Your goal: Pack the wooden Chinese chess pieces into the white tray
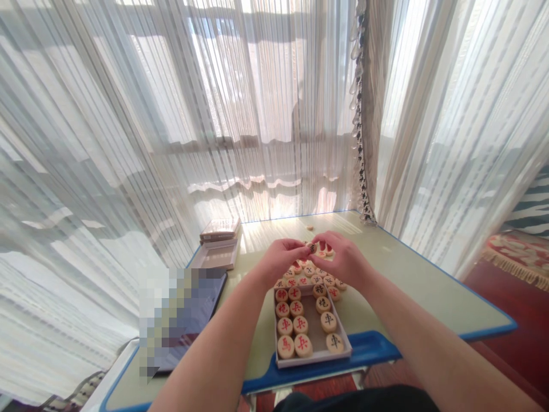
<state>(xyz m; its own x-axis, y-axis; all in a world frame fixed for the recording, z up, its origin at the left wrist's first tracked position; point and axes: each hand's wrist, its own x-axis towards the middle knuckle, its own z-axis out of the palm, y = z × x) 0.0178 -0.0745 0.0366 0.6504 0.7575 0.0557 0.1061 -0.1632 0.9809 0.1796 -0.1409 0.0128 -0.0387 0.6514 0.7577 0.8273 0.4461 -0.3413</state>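
Observation:
My left hand (281, 262) and my right hand (341, 258) meet above the far end of a shallow box. Between their fingertips they grip one round xiangqi piece (311, 248), its dark character partly covered. The box (315, 361) holds two columns of red-marked pieces (301, 325) along its left side. Down its right side runs one column of black-marked pieces (328, 321), and bare box floor shows between. Just beyond the box, under my hands, lie several loose pieces (309, 270) in red and black, some hidden by my fingers.
The box sits at the near edge of a pale green, blue-edged table (407, 286). A tablet (193, 326), partly pixelated, lies at the left. Behind it are an open tray (217, 254) and a flat box (219, 229). One piece (309, 228) lies farther back. Curtains (266, 114) hang beyond.

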